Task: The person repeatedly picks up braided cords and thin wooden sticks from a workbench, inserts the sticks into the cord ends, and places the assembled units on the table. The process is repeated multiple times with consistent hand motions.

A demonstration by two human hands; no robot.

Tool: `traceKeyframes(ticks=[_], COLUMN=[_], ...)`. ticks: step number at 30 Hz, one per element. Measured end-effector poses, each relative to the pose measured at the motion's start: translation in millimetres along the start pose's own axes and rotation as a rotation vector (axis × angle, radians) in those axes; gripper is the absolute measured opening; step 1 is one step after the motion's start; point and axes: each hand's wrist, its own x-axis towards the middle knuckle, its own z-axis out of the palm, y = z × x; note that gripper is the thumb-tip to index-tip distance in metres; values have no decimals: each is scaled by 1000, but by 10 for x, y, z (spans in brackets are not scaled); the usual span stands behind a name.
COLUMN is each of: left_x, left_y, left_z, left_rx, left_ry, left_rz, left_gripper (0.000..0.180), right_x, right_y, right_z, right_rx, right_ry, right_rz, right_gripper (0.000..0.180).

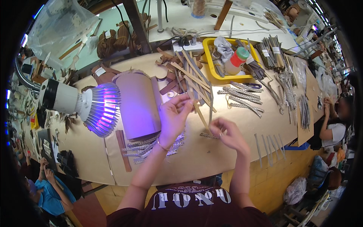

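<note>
A narrow tan strip, apparently leather, runs slantwise between my hands above the table. Thumb and fingers of my left hand pinch its upper part. The fingers of my right hand close around its lower end, which they partly hide. Just beneath the right fingers lies a short braided piece. Several loose tan and grey strips are heaped beyond my hands. Close to my left wrist, grey braided cords lie in a pile, partly covered by my forearm.
A lamp with purple light stands left, beside a curved brown block. Beyond on the right is a yellow tray holding a green-lidded jar. Braids and grey strips lie right. Other people sit at both sides.
</note>
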Motion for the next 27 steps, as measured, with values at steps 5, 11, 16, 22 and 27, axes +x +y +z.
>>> traceKeyframes(ticks=[5,11,16,22,27], left_x=[439,583,233,214,256], left_y=[-190,-358,-416,-527,-461], left_z=[-51,-83,-91,-81,57], left_rx=[121,368,346,197,129], left_ry=[106,181,164,51,52], left_rz=[76,250,118,-35,-129], left_gripper=[30,61,59,65,65], right_x=[663,848,999,1339,1405], right_y=[63,-34,-265,-327,-236], right_z=[98,217,238,262,358], right_rx=[-458,-599,-187,-533,-677], right_ry=[489,588,323,522,531], right_rz=[5,66,-38,-278,-234], right_gripper=[29,23,30,39,40])
